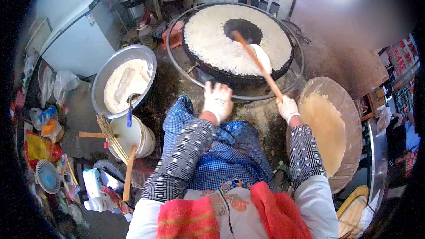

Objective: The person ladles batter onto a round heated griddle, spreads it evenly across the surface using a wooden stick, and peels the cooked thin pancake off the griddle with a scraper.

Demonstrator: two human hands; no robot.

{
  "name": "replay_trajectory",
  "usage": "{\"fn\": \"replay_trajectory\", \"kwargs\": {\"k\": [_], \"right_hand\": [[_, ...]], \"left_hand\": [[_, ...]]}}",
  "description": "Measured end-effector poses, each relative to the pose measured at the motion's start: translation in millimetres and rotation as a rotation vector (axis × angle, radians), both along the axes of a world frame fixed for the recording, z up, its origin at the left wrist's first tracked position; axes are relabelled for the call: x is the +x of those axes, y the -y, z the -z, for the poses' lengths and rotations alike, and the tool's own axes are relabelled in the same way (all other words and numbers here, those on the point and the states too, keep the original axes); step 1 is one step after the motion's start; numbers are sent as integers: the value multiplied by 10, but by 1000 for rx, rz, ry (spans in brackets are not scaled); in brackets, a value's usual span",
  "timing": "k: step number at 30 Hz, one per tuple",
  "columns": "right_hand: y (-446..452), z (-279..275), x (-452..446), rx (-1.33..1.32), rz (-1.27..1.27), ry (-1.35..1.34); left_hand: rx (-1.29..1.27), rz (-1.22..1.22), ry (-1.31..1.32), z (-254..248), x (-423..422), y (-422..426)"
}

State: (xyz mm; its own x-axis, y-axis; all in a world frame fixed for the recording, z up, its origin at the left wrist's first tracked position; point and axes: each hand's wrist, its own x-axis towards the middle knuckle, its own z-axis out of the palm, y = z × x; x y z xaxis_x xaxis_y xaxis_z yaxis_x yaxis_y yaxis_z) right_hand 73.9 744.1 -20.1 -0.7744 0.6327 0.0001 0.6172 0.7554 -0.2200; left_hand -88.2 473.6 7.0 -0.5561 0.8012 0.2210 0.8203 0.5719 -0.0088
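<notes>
My right hand [288, 109], in a thin white glove, is closed round the near end of a long wooden stick [260, 70]. The stick slants over a large round griddle [283, 64], its far end by the dark hole in the middle. A wide layer of pale batter [206, 35] covers the griddle, with a smooth white mound [262, 57] beside the stick. My left hand [218, 102], also gloved, has its fingers stretched out near the metal ring [177, 62] around the griddle; I cannot tell whether it touches the ring.
At left stand a metal basin [150, 55] of pale batter or flour with a blue-handled tool [129, 115], and a white bucket [148, 135] with a brush [108, 132]. A large plastic-lined basket [352, 128] stands at right. A white cabinet [77, 42] is at back left.
</notes>
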Motion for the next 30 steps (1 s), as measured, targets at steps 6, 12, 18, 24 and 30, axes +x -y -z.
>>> {"fn": "replay_trajectory", "kwargs": {"k": [6, 12, 18, 24, 30], "right_hand": [[111, -298, -142, 56, -34, -66], [688, -437, 739, 52, -126, 12], [684, -41, 1664, -2, -62, 6], [597, 56, 1212, 67, -67, 30], [-66, 128, 316, 162, -42, 40]], "left_hand": [[-161, 47, -129, 348, 60, -52], [-94, 13, -81, 290, -122, 158], [-38, -41, -138, 403, -355, 325], [-2, 100, -62, 315, -95, 85], [-45, 48, -111, 376, -272, 211]]}}
